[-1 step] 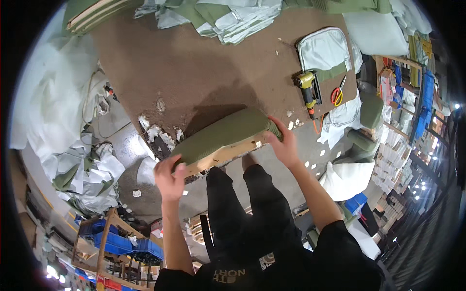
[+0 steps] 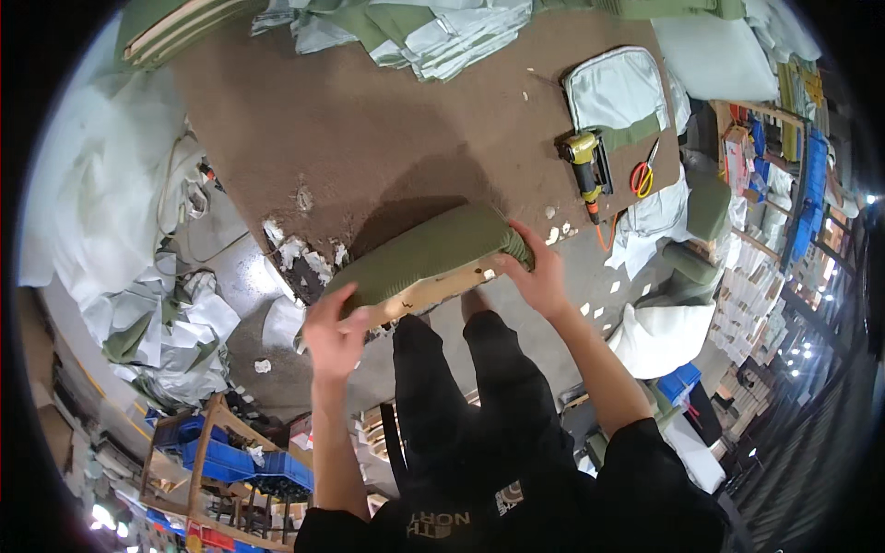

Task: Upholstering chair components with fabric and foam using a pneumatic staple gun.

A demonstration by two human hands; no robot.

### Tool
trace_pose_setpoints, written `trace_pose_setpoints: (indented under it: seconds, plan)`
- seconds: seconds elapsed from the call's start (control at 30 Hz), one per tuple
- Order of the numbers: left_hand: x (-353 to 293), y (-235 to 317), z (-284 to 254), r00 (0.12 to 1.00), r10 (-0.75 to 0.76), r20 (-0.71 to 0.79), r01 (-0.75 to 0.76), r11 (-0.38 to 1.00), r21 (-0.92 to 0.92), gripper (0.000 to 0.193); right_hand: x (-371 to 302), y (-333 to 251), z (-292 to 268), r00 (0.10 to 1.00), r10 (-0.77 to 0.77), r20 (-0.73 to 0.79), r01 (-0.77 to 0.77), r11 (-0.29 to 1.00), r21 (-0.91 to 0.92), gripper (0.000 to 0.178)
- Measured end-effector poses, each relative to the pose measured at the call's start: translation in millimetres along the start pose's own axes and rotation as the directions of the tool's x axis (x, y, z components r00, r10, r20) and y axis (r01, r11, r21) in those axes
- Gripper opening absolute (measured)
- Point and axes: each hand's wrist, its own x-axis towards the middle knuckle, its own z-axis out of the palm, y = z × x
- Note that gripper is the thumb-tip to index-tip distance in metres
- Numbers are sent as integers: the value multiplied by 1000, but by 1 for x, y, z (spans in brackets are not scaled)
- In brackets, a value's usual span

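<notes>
A long padded piece in ribbed green fabric lies at the table's near edge, slanting up to the right. Along its near side runs a bare wooden board with small dark marks. My right hand grips its right end, where the fabric is gathered; the thumb presses on the wood side. At the left end is my left hand, with thumb and forefinger about the corner, slightly blurred. Part of its hold is hidden behind the hand.
A yellow-black air stapler with an orange hose and red-yellow scissors lie on the brown table at right, beside a white-and-green cover. Fabric stacks lie at the back. White scraps litter the near left corner.
My left hand has shifted slightly right and down at the left end, and its fingers are a little more spread. The padded piece and my right hand have hardly moved.
</notes>
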Motion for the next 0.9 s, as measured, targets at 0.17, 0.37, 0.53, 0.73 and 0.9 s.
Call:
trace_pose_setpoints:
  seconds: [0.17, 0.37, 0.53, 0.73, 0.9]
  plan:
    - [50, 93, 61, 964, 148, 220, -188, 967, 170, 42, 4, -25, -31, 998, 28, 55, -6, 930, -368, 51]
    - [51, 121, 99, 981, 88, 170, -108, 988, 114, 38, 22, -18, -50, 935, -68, 349, 285, 731, -620, 47]
    - [51, 121, 102, 973, 84, 213, -114, 985, 131, 41, 34, -2, -61, 825, -199, 528, 456, 786, -416, 40]
    - [77, 125, 108, 939, 5, 344, -20, 999, 42, 40, 39, -16, -58, 881, -87, 465, 367, 747, -554, 39]
    - [95, 122, 127, 958, 264, 109, -282, 937, 208, 22, 73, -9, -62, 787, -231, 572, 533, 721, -443, 40]
